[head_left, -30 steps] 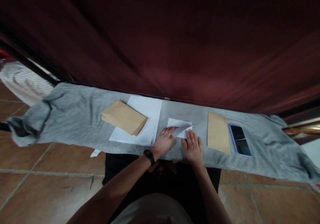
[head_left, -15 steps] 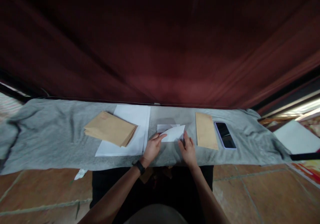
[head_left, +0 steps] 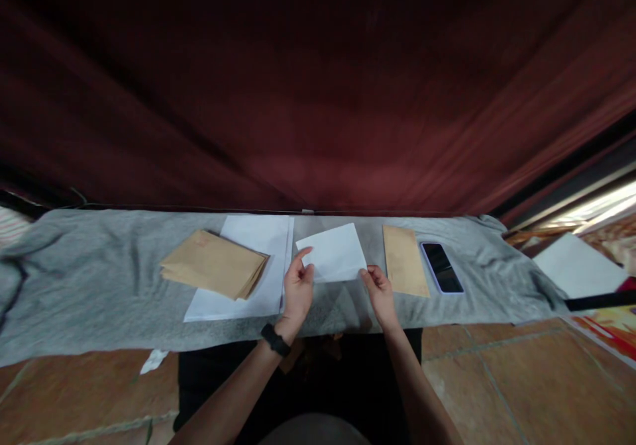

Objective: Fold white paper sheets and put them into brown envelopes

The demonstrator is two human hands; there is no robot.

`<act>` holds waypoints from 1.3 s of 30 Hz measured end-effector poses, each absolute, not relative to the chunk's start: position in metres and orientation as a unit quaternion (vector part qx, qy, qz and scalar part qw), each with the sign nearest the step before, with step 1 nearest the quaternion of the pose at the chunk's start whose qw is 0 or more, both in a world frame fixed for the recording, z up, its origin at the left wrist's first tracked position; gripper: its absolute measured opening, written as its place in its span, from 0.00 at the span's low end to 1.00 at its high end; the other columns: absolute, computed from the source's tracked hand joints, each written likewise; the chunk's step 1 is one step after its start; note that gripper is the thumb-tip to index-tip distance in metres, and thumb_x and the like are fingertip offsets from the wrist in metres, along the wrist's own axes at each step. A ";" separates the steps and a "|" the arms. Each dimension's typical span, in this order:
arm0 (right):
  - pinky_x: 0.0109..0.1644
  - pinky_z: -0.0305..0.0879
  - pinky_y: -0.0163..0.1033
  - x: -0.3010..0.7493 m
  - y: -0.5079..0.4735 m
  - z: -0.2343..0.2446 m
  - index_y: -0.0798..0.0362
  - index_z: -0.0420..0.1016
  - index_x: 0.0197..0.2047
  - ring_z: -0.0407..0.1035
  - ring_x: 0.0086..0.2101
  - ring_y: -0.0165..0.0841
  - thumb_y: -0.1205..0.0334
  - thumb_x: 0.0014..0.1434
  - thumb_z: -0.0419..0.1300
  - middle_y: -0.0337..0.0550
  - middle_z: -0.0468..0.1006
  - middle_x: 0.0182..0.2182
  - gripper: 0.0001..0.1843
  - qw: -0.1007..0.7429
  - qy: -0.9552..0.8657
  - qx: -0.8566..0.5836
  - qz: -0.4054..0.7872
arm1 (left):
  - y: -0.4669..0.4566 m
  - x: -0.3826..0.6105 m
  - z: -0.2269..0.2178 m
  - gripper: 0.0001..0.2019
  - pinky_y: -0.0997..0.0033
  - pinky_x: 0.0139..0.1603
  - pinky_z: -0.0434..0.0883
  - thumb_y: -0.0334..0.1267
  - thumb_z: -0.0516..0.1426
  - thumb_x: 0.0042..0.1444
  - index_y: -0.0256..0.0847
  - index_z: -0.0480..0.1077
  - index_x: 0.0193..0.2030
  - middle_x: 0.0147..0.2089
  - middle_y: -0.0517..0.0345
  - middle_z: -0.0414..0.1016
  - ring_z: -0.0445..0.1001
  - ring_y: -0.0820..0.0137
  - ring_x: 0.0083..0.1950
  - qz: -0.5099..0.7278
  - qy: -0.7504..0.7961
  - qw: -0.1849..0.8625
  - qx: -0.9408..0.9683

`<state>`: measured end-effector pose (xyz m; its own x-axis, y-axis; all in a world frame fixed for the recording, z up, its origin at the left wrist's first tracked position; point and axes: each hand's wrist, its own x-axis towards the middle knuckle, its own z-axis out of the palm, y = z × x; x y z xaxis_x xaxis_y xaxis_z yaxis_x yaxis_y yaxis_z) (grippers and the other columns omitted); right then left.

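Each hand (head_left: 297, 286) (head_left: 380, 289) pinches a near corner of the folded paper (head_left: 334, 253).

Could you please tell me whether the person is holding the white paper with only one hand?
No, the left hand and the right hand each pinch one side of the white paper.

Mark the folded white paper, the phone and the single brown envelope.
folded white paper (head_left: 334, 253): head view, middle of its upper face.
phone (head_left: 442, 267): head view, centre of the dark screen.
single brown envelope (head_left: 403, 261): head view, middle of its face.
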<state>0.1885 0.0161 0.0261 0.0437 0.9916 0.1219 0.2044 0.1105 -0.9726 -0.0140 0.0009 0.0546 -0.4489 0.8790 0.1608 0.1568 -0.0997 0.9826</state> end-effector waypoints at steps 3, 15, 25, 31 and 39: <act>0.35 0.64 0.35 0.187 0.020 0.037 0.51 0.73 0.35 0.67 0.30 0.32 0.41 0.63 0.57 0.36 0.73 0.26 0.20 0.488 -0.555 -0.543 0.400 | 0.002 -0.009 0.055 0.28 0.73 0.39 0.69 0.35 0.56 0.60 0.43 0.62 0.68 0.37 0.60 0.73 0.70 0.72 0.35 0.625 0.577 0.328 0.411; 0.30 0.60 0.34 0.208 0.052 0.043 0.51 0.76 0.36 0.68 0.27 0.32 0.41 0.64 0.56 0.38 0.75 0.25 0.22 0.406 -0.635 -0.567 0.331 | 0.002 -0.012 0.044 0.40 0.67 0.48 0.74 0.39 0.63 0.54 0.42 0.53 0.72 0.42 0.59 0.78 0.77 0.70 0.40 0.647 0.558 0.405 0.325; 0.34 0.67 0.36 0.209 0.072 0.025 0.45 0.80 0.38 0.77 0.30 0.36 0.50 0.67 0.55 0.38 0.81 0.27 0.14 0.247 -0.736 -0.594 0.213 | -0.004 -0.027 0.022 0.12 0.74 0.26 0.66 0.45 0.63 0.49 0.40 0.70 0.33 0.24 0.66 0.71 0.69 0.73 0.24 0.560 0.634 0.405 0.348; 0.60 0.64 0.52 0.179 0.040 0.015 0.52 0.72 0.61 0.71 0.55 0.45 0.60 0.71 0.50 0.55 0.77 0.56 0.20 0.251 -0.737 -0.620 0.096 | 0.001 -0.030 0.010 0.14 0.75 0.21 0.61 0.42 0.63 0.48 0.43 0.61 0.24 0.20 0.69 0.63 0.64 0.75 0.19 0.530 0.665 0.380 0.364; 0.71 0.51 0.57 0.113 -0.018 -0.012 0.57 0.52 0.74 0.54 0.69 0.46 0.53 0.73 0.48 0.56 0.59 0.70 0.32 0.235 -0.790 -0.564 0.054 | 0.003 -0.032 -0.003 0.11 0.75 0.23 0.62 0.40 0.61 0.51 0.44 0.61 0.26 0.20 0.70 0.63 0.65 0.74 0.20 0.498 0.687 0.353 0.394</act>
<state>0.1128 -0.0185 -0.0122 -0.2532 0.9165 0.3098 0.8660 0.3574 -0.3496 -0.0316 0.0027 -0.0029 -0.4407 0.8928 -0.0932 0.1900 0.1942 0.9624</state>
